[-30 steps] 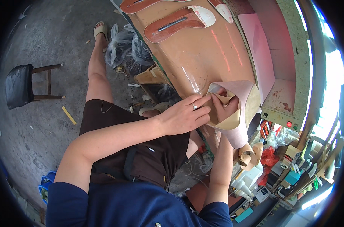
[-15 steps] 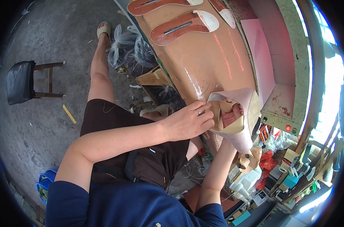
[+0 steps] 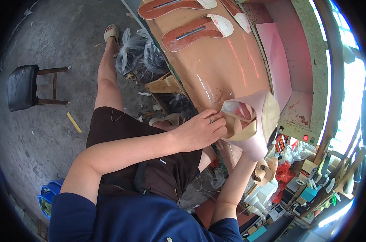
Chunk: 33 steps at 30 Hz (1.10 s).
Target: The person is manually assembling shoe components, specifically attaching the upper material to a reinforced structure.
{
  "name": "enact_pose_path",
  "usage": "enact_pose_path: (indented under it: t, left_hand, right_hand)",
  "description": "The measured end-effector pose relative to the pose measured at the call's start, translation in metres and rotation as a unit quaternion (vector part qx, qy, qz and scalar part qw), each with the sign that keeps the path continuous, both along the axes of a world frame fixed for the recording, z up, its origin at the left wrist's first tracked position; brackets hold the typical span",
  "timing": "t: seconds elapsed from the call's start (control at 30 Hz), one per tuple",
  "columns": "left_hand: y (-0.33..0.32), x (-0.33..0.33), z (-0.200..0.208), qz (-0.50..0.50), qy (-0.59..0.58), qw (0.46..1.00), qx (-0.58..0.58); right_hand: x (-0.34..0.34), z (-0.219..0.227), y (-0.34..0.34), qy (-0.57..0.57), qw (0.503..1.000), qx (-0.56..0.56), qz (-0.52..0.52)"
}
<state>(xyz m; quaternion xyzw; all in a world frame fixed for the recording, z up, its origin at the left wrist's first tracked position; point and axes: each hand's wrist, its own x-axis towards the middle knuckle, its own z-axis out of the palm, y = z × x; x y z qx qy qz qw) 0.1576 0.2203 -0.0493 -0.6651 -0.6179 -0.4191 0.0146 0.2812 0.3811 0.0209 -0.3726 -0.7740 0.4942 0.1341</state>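
A pale pink shoe upper with a tan lining is held over the near end of the bench. My left hand, wearing a ring, pinches the left edge of its opening between thumb and fingers. From below, my right forearm passes behind the upper. Fingers of my right hand show through the opening, curled against the piece; the rest of that hand is hidden.
Reddish-brown insole boards with metal shanks lie on the brown bench top. Right of it stands a pink-stained booth with lit buttons. Plastic bags and a black stool stand left. Cluttered tools fill the lower right.
The upper has tilted and turned slightly, opening wider toward me. My right fingers have shifted up and left within the opening. My left hand keeps its pinch in nearly the same place.
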Motion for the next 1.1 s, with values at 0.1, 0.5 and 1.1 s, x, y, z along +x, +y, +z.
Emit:
enact_pose_path:
  t: [0.1, 0.5, 1.1]
  left_hand:
    - [-0.001, -0.001, 0.001, -0.017, -0.049, 0.999, 0.003]
    - [-0.002, 0.006, 0.005, 0.014, 0.037, 0.999, -0.023]
    - [0.006, 0.0, -0.001, 0.038, 0.007, 0.999, 0.033]
  right_hand:
    - [0.009, -0.012, 0.004, -0.185, 0.906, 0.38, 0.026]
    - [-0.007, -0.044, 0.016, -0.083, 0.985, 0.153, 0.013]
    - [-0.013, -0.042, 0.002, -0.187, 0.948, 0.254, -0.04]
